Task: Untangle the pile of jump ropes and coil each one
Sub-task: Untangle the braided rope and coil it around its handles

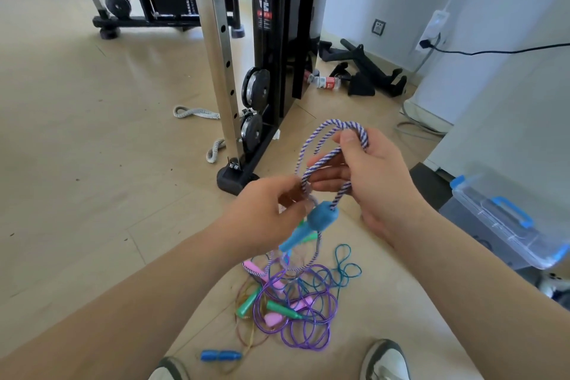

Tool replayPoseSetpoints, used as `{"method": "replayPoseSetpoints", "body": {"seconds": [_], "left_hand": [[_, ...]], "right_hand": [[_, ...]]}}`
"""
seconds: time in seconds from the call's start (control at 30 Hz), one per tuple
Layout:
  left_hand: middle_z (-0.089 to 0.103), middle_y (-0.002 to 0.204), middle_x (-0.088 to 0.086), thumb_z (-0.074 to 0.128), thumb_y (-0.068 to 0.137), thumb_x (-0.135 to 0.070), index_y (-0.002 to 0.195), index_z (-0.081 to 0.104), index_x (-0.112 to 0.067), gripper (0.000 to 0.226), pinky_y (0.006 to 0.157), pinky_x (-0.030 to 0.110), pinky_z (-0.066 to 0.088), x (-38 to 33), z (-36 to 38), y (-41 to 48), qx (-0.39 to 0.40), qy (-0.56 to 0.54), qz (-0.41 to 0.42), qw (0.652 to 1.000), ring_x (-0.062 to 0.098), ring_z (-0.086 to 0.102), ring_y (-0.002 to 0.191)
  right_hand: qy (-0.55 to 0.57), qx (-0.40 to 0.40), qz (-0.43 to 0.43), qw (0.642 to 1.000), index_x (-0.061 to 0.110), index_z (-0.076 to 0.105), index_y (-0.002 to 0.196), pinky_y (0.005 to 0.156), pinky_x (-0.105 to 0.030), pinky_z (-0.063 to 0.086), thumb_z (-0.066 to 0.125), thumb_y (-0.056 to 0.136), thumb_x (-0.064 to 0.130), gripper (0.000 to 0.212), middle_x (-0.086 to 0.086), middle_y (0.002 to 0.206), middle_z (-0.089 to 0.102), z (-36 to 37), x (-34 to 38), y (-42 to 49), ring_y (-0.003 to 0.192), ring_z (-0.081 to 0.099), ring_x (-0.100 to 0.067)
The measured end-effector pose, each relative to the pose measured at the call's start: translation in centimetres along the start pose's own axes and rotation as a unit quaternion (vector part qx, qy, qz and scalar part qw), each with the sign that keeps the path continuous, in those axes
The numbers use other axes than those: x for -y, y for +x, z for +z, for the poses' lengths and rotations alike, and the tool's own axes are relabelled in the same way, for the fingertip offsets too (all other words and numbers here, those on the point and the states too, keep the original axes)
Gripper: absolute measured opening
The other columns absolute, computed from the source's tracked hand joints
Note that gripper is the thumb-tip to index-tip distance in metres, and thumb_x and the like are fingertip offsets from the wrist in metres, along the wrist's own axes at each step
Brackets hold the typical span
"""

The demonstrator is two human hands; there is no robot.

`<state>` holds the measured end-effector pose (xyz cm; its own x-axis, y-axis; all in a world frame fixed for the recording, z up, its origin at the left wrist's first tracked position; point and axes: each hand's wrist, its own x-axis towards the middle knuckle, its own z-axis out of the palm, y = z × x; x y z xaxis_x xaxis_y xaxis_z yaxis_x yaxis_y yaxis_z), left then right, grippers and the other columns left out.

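Rope: striped jump rope (334,128), loops upright, tail down into floor pile (303,308).
Left hand (262,210): pinches strand beside blue handle (319,217).
Right hand (373,173): grips loops, nearer coil.

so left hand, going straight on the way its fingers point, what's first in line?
The left hand already pinches the striped rope. Just beyond it are probably the fingers of the right hand, though depth is unclear.

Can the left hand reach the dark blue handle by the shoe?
Probably not yet: the left hand is pinching the striped rope. Nothing covers the dark blue handle, so once it lets go the way looks free.
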<state>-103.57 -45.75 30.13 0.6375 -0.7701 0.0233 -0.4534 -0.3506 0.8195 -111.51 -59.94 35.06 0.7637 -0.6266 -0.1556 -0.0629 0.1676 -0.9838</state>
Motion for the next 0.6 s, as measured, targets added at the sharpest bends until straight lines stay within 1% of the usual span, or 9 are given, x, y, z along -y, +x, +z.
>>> {"method": "replayPoseSetpoints", "body": {"seconds": [0.07,0.1,0.2,0.27,0.37,0.43,0.5,0.57,0.6], "left_hand": [[0.064,0.069,-0.016,0.065,0.097,-0.019,0.082,0.066,-0.03,0.019,0.059,0.015,0.04,0.1,-0.2,0.1,-0.054,-0.003,0.014,0.998,0.005,0.055,0.063],[0.064,0.066,-0.014,0.063,0.099,-0.019,0.081,0.065,-0.031,0.021,0.057,0.02,0.044,-0.1,-0.4,0.3,-0.082,-0.016,0.019,0.996,0.007,0.055,0.059],[0.075,0.077,0.004,0.063,0.099,-0.014,0.093,0.073,-0.019,0.013,0.069,0.035,0.062,-1.1,-1.3,0.6,-0.143,-0.135,-0.009,0.98,0.022,0.071,0.069],[0.077,0.078,0.011,0.065,0.098,-0.011,0.093,0.074,-0.01,0.011,0.068,0.031,0.063,-2.0,-1.7,0.5,-0.173,-0.229,-0.053,0.956,0.02,0.072,0.065],[0.076,0.078,0.015,0.067,0.097,-0.01,0.093,0.072,-0.001,0.011,0.063,0.025,0.062,-3.1,-2.5,0.5,-0.206,-0.402,-0.118,0.885,0.019,0.071,0.061],[0.074,0.082,0.014,0.068,0.096,-0.01,0.095,0.071,0.001,0.011,0.064,0.023,0.061,-3.6,-3.3,0.8,-0.225,-0.51,-0.136,0.819,0.018,0.071,0.066],[0.074,0.086,0.013,0.066,0.098,-0.013,0.1,0.07,0.001,0.015,0.066,0.023,0.061,-3.4,-4.3,1.2,-0.232,-0.553,-0.146,0.787,0.019,0.074,0.074],[0.076,0.091,0.017,0.062,0.101,-0.017,0.105,0.069,0.002,0.021,0.07,0.028,0.063,-2.7,-4.7,1.3,-0.2,-0.541,-0.174,0.798,0.024,0.076,0.082],[0.076,0.097,0.02,0.062,0.1,-0.014,0.108,0.069,0.002,0.02,0.075,0.033,0.064,-2.2,-4.7,1.2,-0.172,-0.506,-0.191,0.823,0.029,0.076,0.089]], "right_hand": [[-0.006,0.017,0.011,1.0,0.013,0.056,0.105,0.053,-0.034,0.059,0.038,0.112,0.025,0.023,-0.012,0.083,0.078,-0.2,0.0,0.0,0.073,0.077,-0.031],[-0.026,0.023,0.018,0.999,0.013,0.057,0.108,0.05,-0.033,0.055,0.037,0.112,0.028,0.025,-0.01,0.085,0.079,-0.4,-0.2,0.1,0.077,0.077,-0.029],[-0.107,0.048,0.035,0.992,0.014,0.062,0.11,0.049,-0.03,0.042,0.037,0.111,0.033,0.031,-0.004,0.094,0.08,-1.0,-1.3,0.5,0.077,0.071,-0.021],[-0.151,0.096,0.046,0.983,0.013,0.065,0.11,0.052,-0.029,0.039,0.04,0.11,0.032,0.031,-0.001,0.097,0.079,-1.2,-2.2,0.5,0.077,0.068,-0.017],[-0.245,0.23,0.066,0.94,0.01,0.067,0.114,0.053,-0.023,0.035,0.045,0.109,0.029,0.03,-0.001,0.105,0.078,-0.9,-3.1,-0.3,0.079,0.063,-0.012],[-0.305,0.283,0.082,0.905,0.01,0.068,0.114,0.051,-0.014,0.037,0.047,0.108,0.026,0.027,0.002,0.096,0.075,-0.8,-3.4,-0.9,0.067,0.061,-0.003],[-0.366,0.273,0.058,0.888,0.013,0.071,0.106,0.056,-0.012,0.042,0.048,0.107,0.024,0.026,0.007,0.081,0.068,-0.8,-3.5,-1.0,0.057,0.059,0.003],[-0.397,0.205,0.014,0.894,0.019,0.072,0.096,0.064,-0.017,0.047,0.051,0.105,0.026,0.024,0.006,0.076,0.066,-0.8,-3.6,-0.6,0.062,0.061,0.0],[-0.376,0.163,0.001,0.912,0.02,0.072,0.093,0.062,-0.016,0.046,0.053,0.104,0.026,0.022,0.005,0.073,0.064,-0.8,-3.4,-0.4,0.061,0.059,-0.002]]}}
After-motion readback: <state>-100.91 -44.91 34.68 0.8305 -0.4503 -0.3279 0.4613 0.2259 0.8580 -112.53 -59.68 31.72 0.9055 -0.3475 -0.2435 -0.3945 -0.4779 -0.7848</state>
